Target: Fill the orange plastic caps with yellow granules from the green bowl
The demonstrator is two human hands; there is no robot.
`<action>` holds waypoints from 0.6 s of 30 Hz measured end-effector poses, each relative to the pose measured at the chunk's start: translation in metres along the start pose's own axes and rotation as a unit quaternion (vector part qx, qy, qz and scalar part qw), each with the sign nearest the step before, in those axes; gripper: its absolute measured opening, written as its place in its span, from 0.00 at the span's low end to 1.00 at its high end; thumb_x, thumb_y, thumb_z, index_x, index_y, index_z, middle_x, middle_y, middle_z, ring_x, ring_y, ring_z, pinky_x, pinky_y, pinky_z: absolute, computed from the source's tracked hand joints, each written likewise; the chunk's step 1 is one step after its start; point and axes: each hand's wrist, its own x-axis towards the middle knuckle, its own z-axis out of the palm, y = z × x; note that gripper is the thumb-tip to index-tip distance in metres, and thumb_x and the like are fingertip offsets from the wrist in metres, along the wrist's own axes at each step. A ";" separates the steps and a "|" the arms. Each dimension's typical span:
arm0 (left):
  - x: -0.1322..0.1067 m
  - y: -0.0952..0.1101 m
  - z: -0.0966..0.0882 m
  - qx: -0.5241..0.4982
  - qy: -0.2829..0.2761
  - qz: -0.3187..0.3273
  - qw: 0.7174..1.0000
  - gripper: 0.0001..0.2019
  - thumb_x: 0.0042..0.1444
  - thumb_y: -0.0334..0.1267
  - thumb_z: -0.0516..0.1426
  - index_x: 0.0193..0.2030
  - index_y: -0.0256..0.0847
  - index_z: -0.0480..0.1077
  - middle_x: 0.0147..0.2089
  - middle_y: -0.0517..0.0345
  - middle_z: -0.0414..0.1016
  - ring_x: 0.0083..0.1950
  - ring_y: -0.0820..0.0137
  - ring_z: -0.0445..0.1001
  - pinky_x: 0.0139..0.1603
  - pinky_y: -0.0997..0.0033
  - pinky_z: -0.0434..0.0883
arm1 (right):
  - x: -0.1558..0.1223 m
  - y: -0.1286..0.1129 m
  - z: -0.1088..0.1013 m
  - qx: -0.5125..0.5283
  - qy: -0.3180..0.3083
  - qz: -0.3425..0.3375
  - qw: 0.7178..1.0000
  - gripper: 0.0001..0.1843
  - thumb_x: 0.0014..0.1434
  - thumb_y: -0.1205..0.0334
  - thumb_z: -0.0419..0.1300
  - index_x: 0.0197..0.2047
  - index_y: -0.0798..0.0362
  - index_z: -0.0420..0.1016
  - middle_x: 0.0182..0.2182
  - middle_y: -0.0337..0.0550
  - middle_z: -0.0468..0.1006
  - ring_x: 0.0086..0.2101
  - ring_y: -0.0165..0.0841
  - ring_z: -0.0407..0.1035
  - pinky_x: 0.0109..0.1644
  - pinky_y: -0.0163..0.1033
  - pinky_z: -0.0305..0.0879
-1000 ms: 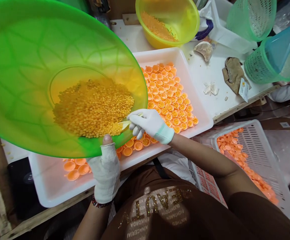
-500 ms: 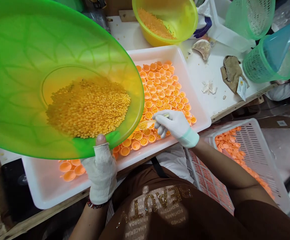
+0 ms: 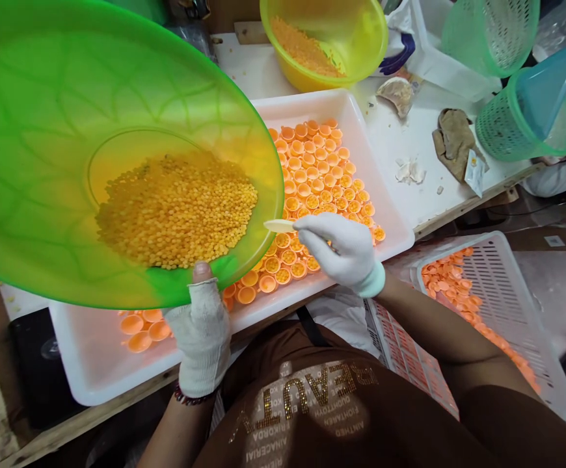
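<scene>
My left hand [image 3: 200, 338], in a white knit glove with the thumb bare, grips the near rim of a large green bowl [image 3: 34, 195]. The bowl is tilted over a white tray, and a heap of small yellow beads [image 3: 180, 214] lies in it. My right hand [image 3: 339, 247], also gloved, is closed on a pale spoon [image 3: 279, 225], whose tip reaches over the bowl's right rim. Below, the white tray [image 3: 385, 221] holds rows of small orange cups [image 3: 307, 162]. Several cups nearest my right hand contain yellow beads; those farther back look unfilled. The bowl hides part of the tray.
A yellow bowl [image 3: 322, 71] with orange bits stands behind the tray. To the right are a brown cloth [image 3: 453, 143], white scraps [image 3: 410, 171] and a green perforated basket [image 3: 502, 123]. Below right sits a white crate [image 3: 512, 292] of orange pieces.
My right hand has turned and lifted the spoon from above the cups to the bowl's rim; beads showed in the spoon before. My left hand still supports the bowl.
</scene>
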 end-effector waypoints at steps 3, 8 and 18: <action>-0.001 0.002 0.000 -0.005 0.019 -0.022 1.000 0.20 0.64 0.47 0.60 0.61 0.46 0.71 0.63 0.50 0.75 0.68 0.58 0.71 0.74 0.52 0.65 | 0.022 -0.004 0.020 0.040 -0.016 0.061 0.997 0.13 0.69 0.60 0.54 0.42 0.53 0.81 0.34 0.42 0.82 0.36 0.31 0.75 0.44 0.37 0.70; -0.001 0.001 0.001 0.000 0.008 0.002 1.000 0.25 0.65 0.49 0.60 0.65 0.41 0.69 0.69 0.44 0.69 0.72 0.58 0.67 0.75 0.54 0.61 | 0.045 -0.011 0.059 0.218 -0.130 0.230 0.939 0.10 0.67 0.61 0.55 0.38 0.54 0.76 0.28 0.38 0.77 0.27 0.28 0.74 0.32 0.33 0.72; 0.000 -0.003 0.000 -0.004 0.023 -0.027 0.999 0.24 0.65 0.51 0.59 0.63 0.40 0.71 0.66 0.45 0.73 0.68 0.58 0.71 0.73 0.55 0.65 | 0.045 -0.009 0.044 0.477 -0.123 0.408 0.769 0.06 0.65 0.62 0.62 0.40 0.56 0.74 0.25 0.38 0.77 0.22 0.23 0.70 0.21 0.27 0.71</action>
